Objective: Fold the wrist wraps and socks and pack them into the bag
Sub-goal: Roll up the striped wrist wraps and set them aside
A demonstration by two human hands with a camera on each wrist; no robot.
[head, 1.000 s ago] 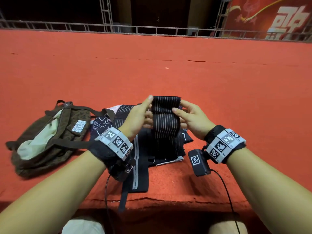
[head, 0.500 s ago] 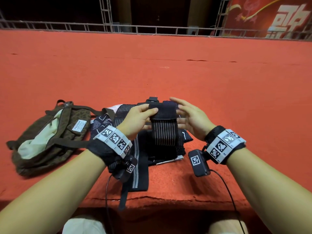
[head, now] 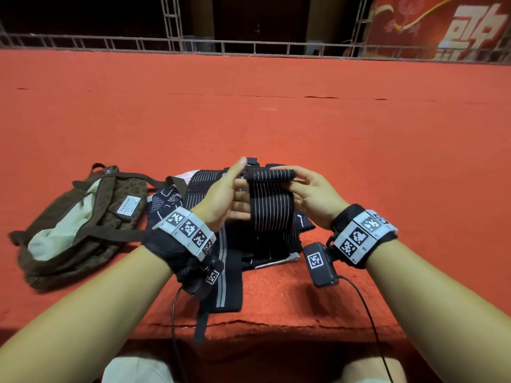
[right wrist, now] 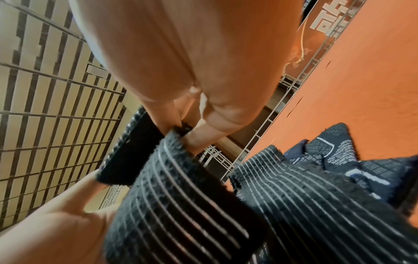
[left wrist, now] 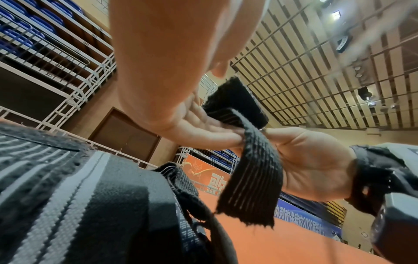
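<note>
My right hand's fingers (head: 284,172) pinch the rolled top of the striped wrist wrap (head: 272,214); left hand (head: 224,197) fingers lie mostly straight against its side. I hold it just above the dark pile (head: 193,194), right of the open brown bag (head: 83,225). Risk: the loose tail hangs, so the roll could unwind if my pinch slackens. Socks are hard to pick out in the pile.
</note>
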